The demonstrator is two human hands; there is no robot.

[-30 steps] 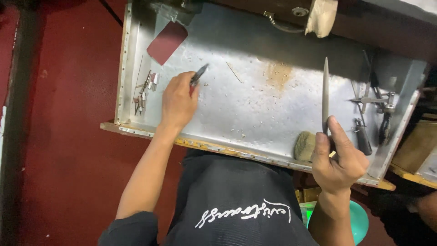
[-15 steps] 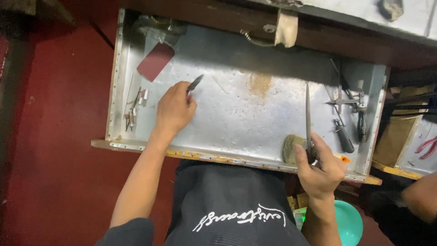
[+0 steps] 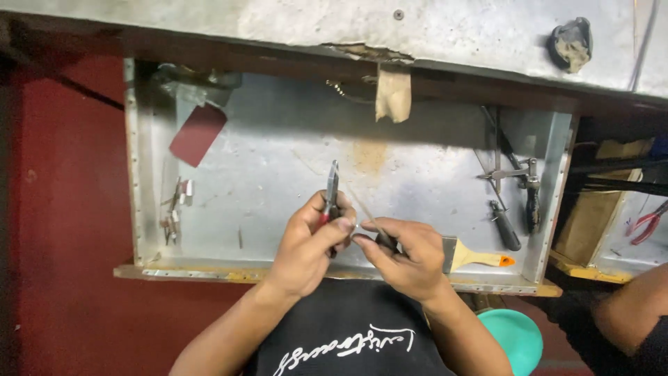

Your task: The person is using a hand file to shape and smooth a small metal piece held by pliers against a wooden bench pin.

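Head view: left hand (image 3: pixel 306 247) closed around small pliers (image 3: pixel 332 189), right hand (image 3: pixel 410 254) gripping a thin file (image 3: pixel 369 219), both meeting over the metal tray (image 3: pixel 278 160). Paintbrush (image 3: pixel 473 256) just beside the right hand, dark tools (image 3: pixel 518 202) farther right.

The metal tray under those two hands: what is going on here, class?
A person works over a shallow metal tray pulled out at their lap. The left hand grips small pliers, tips pointing up. The right hand holds a thin file close against them at the tray's front edge. A paintbrush lies beside the right hand, with other tools at the tray's right side and a dark red sheet at its back left.
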